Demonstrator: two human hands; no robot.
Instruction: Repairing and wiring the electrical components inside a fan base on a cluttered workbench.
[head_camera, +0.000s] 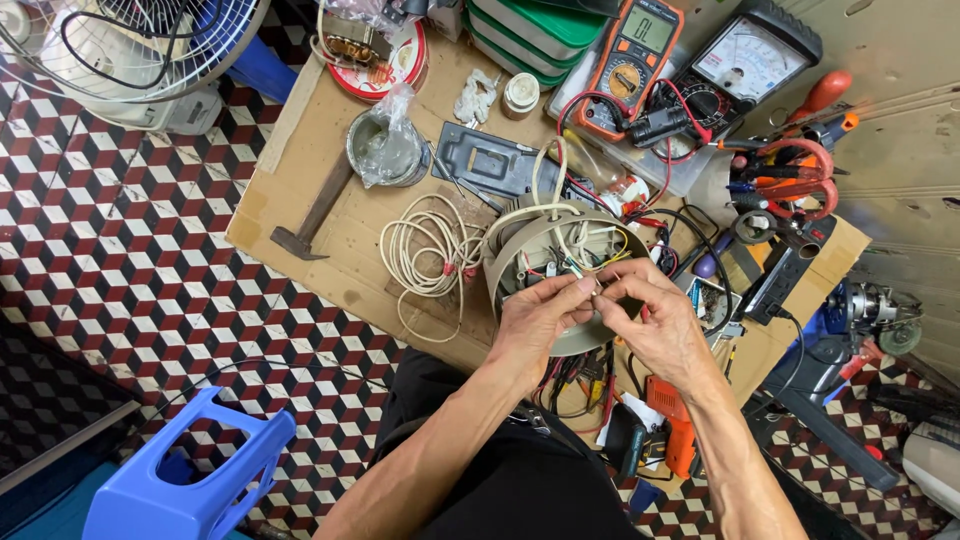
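The thin wire sat at the beige housing's five o'clock rim, pinched between left hand and right hand fingertips; good practice, in my judgement, called for short, steady pulls without straining its joint.

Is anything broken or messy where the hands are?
Yes. The round beige housing lies open with loose wires sticking out. Both hands, left hand and right hand, pinch those wires, and the white cord sprawls tangled beside it.
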